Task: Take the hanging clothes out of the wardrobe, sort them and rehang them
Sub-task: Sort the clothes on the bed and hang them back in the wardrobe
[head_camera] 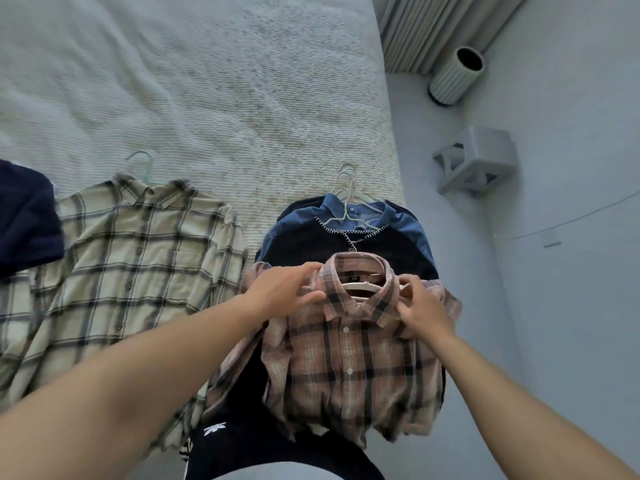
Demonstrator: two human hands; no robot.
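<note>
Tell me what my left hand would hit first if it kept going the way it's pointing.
Probably the pink plaid shirt's collar: the left hand points right, its fingertips already at the collar's left side. Past that comes the hanger in the neck opening, then the right hand. Depth is hard to judge here.

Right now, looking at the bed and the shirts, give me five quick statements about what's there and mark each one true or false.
1. Both hands hold the pink plaid shirt at its collar. True: the left hand and right hand grip either side of it.
2. The cream plaid shirt lies on top of the denim shirt. False: it lies apart on the bed, to their left.
3. The pink plaid shirt has a hanger inside its collar. True.
4. The grey stool stands on the bed. False: it stands on the floor beside it.
5. The denim shirt has no hanger. False: pale hangers show at its collar.
</note>
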